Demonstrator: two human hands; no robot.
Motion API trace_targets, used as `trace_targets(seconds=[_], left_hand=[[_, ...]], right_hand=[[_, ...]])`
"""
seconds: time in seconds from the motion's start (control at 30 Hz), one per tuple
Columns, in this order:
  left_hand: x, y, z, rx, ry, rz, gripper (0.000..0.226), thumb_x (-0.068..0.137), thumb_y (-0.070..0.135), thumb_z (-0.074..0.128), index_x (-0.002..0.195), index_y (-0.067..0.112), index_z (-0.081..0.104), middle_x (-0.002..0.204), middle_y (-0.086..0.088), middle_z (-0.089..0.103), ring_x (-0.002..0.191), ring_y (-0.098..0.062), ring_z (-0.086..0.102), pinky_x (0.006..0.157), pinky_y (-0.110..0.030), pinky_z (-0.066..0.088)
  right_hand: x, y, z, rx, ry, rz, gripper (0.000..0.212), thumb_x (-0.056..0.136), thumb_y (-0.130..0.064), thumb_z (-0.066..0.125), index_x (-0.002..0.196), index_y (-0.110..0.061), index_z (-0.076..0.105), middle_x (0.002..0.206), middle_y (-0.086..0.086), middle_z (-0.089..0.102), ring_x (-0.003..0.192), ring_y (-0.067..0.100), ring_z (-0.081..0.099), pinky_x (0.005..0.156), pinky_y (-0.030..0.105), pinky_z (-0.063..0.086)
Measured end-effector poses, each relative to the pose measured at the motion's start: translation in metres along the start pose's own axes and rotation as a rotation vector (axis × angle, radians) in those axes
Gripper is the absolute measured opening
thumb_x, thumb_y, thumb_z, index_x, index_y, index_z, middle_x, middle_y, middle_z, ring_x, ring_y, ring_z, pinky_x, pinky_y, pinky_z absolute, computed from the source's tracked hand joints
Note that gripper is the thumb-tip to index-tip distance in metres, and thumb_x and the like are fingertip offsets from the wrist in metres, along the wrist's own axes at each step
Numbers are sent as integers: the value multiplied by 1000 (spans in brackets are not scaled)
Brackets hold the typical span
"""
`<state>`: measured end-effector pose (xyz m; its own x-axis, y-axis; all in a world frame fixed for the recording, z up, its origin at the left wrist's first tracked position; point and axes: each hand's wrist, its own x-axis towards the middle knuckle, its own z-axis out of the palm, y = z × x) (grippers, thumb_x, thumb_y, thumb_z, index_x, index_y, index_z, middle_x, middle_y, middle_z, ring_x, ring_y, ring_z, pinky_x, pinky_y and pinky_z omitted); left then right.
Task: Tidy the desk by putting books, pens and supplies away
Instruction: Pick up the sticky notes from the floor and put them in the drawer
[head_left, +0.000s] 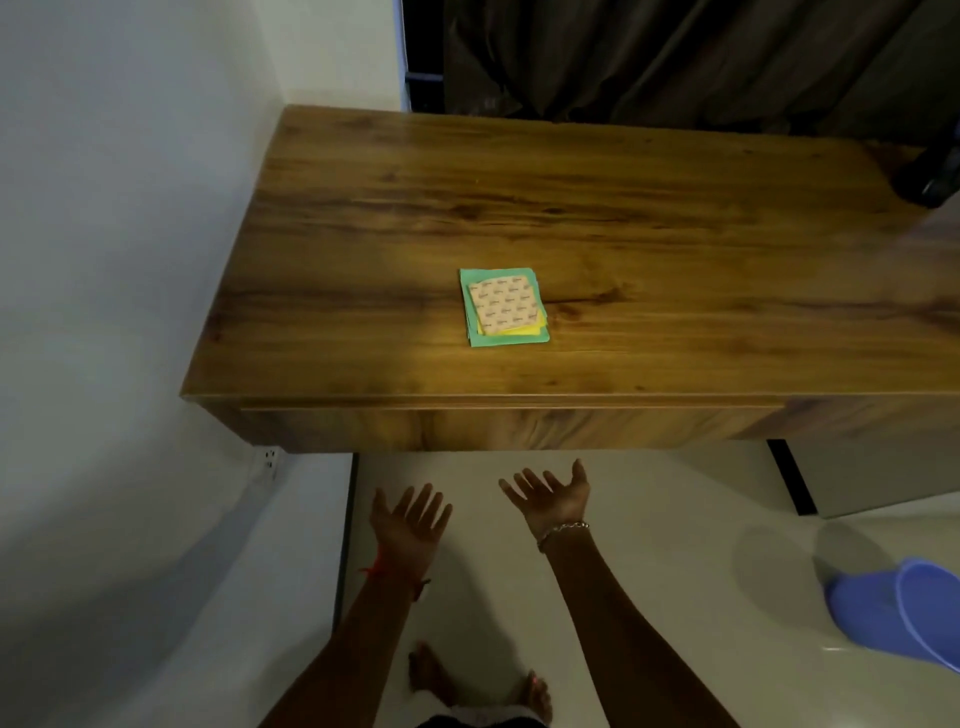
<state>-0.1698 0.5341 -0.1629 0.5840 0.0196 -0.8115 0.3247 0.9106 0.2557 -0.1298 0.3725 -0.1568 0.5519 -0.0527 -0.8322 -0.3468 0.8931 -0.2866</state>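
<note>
Your left hand (410, 525) and right hand (553, 499) hover palms-up, fingers spread, holding nothing, just short of the surface's (675, 234) near edge. The paper stack (504, 306) lies flat mid-surface, well apart from every edge, long side running roughly away from you.

White wall (104, 208); pale floor (649, 519); dark curtain (675, 57) behind the wooden desk (571, 197).
</note>
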Motion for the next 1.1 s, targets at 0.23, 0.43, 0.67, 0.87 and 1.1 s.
trace_targets(seconds=[0.23,0.43,0.67,0.87,1.1], left_hand=[[23,-2,25,-64,-90,22,73,92,61,22,149,15,15,156,-13,20,143,-33,19,115,-53,15],[33,-4,36,-84,-172,72,73,89,65,17,147,23,22,155,-13,22,143,-32,20,117,-53,6],[19,-33,4,-71,-182,135,70,91,63,13,149,24,17,157,-11,15,146,-28,14,117,-47,2],[-15,-67,-43,-93,-109,146,64,92,60,20,146,25,26,155,-8,25,143,-29,23,116,-52,10],[-90,-95,-92,-67,12,189,48,95,51,28,132,24,44,150,-7,35,140,-29,30,114,-50,19]], right_hand=[[24,2,11,111,-101,15,81,90,-63,26,149,-10,11,155,19,18,144,33,19,114,57,15],[31,-6,13,193,-155,45,91,81,-72,29,147,-10,21,154,21,19,142,38,20,113,61,7],[13,12,-29,187,-174,43,86,85,-70,20,147,-11,20,152,20,23,140,36,26,115,57,8],[-18,26,-90,138,-174,101,85,85,-69,21,147,-12,20,152,20,24,140,37,26,113,57,12],[-74,43,-162,69,-132,149,72,91,-59,22,145,-12,22,151,20,27,139,35,29,113,56,10]])
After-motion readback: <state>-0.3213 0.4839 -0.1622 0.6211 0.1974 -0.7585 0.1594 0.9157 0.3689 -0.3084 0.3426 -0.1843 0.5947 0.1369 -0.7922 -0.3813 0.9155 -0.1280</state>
